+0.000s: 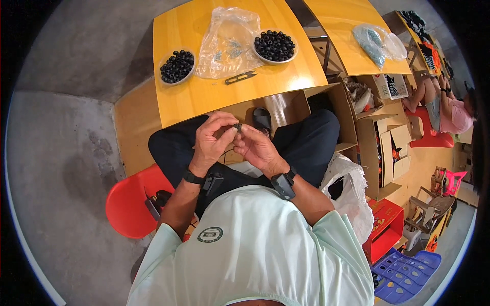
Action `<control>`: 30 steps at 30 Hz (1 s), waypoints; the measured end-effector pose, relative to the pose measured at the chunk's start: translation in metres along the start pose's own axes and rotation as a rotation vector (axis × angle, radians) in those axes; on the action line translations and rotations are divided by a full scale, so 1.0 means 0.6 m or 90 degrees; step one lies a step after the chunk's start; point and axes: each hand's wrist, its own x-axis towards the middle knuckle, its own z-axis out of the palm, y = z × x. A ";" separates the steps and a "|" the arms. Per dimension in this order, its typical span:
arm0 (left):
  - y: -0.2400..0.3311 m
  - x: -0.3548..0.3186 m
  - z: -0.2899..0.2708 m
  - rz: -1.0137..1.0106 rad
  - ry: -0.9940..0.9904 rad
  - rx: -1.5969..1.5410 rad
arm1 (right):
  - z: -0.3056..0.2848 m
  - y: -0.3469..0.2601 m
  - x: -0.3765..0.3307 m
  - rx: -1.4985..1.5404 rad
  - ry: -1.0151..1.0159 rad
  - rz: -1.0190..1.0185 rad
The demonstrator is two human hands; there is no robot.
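Note:
In front of my lap, my left hand (210, 140) and my right hand (258, 150) meet at the fingertips. Both pinch a small dark piece (238, 127), mostly covered by the fingers; its exact kind is too small to tell. A thin dark cord hangs below the hands. Beyond them on the yellow table (204, 97) lie black thread snips (241, 77). Two round bowls hold black bead-like parts: a left bowl (177, 67) and a right bowl (274, 46). Between these a clear plastic bag (229, 41) lies flat with small bluish-grey bits on it.
A red stool (133, 201) stands at my left. To my right are a white sack (352, 188), open cardboard boxes (388, 153), a red box (383, 224) and a blue plastic stool (408, 275). Another person (449, 112) sits at the far right beside a second table (357, 15).

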 end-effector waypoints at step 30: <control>0.010 0.008 0.002 0.211 -0.019 0.289 | 0.021 -0.021 -0.010 -0.291 0.050 0.021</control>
